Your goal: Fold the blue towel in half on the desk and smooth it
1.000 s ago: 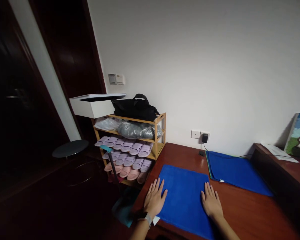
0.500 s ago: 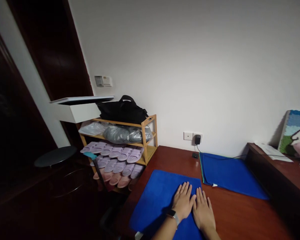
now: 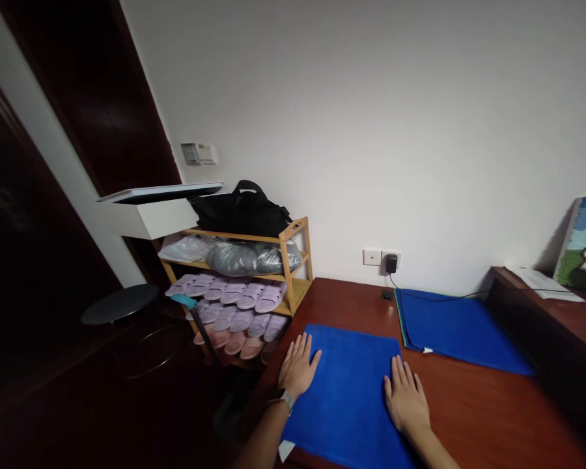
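A blue cloth [image 3: 349, 397] lies flat on the reddish-brown wooden table [image 3: 473, 410], with a white tag [image 3: 286, 449] sticking out at its near left corner. My left hand [image 3: 299, 366], with a watch [image 3: 282, 397] on the wrist, rests palm down on the cloth's left edge, fingers stretched out. On the right edge my right hand [image 3: 406, 394] lies flat, its fingers also extended. Neither hand grips anything. Farther right on the table is a folded blue cloth stack [image 3: 461, 332] with a green edge and a small white tag.
A wooden rack [image 3: 293, 273] left of the table holds slippers [image 3: 244, 296], plastic-wrapped items, a black bag [image 3: 244, 212] and a white box [image 3: 161, 218]. A black plug [image 3: 391, 263] sits in the wall socket, its cable running right over the folded cloth. A round stool [image 3: 120, 304] stands at left.
My hands have moved apart from the cloth's middle right: the left hand slid across to the left edge, the right hand shifted slightly right. The view has shifted a little.
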Available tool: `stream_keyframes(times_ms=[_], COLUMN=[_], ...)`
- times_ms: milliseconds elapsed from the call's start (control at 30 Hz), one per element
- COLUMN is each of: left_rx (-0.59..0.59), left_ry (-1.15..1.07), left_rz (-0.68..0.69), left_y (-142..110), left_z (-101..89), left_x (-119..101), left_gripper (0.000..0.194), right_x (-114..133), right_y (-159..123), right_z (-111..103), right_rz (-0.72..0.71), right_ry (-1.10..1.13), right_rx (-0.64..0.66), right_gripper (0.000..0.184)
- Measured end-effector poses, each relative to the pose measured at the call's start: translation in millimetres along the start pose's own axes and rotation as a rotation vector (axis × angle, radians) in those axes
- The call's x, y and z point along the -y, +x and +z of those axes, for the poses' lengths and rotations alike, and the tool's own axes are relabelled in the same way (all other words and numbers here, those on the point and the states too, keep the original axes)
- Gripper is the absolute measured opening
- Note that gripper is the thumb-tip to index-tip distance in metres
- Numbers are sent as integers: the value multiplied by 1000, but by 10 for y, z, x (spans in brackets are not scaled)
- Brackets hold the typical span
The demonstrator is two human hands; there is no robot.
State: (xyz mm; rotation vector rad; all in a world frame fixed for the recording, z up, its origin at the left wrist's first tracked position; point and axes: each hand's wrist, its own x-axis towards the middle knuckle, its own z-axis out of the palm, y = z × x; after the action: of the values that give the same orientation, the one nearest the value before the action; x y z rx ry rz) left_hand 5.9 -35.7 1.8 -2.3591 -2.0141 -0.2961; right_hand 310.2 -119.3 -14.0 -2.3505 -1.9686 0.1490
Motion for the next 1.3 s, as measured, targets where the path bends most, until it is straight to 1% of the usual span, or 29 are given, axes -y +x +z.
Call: stream_keyframes(times_ms=[200,300,433,500,533,600,667,767,800,833,867,900,933,967,1100,1167,1233,1300], left_rx=[-37,-54,-65,-45,-40,-56,-86,-90,-78,-58,-38,-21,-8,-1,0,-1,-6,-15], left_ry=[5,-6,10,31,42,48,15,-85,-112,-129,-138,-140,-135,-124,-52,-13,10,21], left_rz=[16,21,37,23,7,2,94,312,348,355,341,316,287,254,102,47,27,28], left_y=[-20,-26,-9,20,39,80,113,135,140,148,162,180,204,231,325,346,351,348], left_z=[64,87,104,77,56,17,13,106,153,199,238,269,288,297,258,231,221,234], left_x=[-50,-28,33,19,-23,-209,-534,-1111,-1262,-1365,-1411,-1394,-1318,-1190,-436,-125,49,105], left_gripper=[74,73,70,70,70,71,71,67,67,67,68,68,69,70,71,72,73,75], right_x=[36,34,18,18,21,29,36,36,35,34,33,32,31,29,24,30,45,55], right_y=[276,395,435,435,436,440,444,442,440,438,436,435,434,435,450,459,459,446], right_z=[-154,-132,-55,-46,-52,-73,-97,-122,-129,-135,-143,-151,-159,-168,-189,-184,-174,-169], right_rz=[4,0,5,11,15,21,24,21,18,15,12,9,7,5,11,14,15,8], right_ry=[50,56,56,69,74,80,80,91,100,112,123,134,142,150,177,189,197,212], right_rx=[17,26,12,16,17,15,11,13,14,15,15,13,11,8,5,8,10,9], right_gripper=[68,69,71,71,72,72,71,70,70,70,69,69,69,70,70,70,70,70])
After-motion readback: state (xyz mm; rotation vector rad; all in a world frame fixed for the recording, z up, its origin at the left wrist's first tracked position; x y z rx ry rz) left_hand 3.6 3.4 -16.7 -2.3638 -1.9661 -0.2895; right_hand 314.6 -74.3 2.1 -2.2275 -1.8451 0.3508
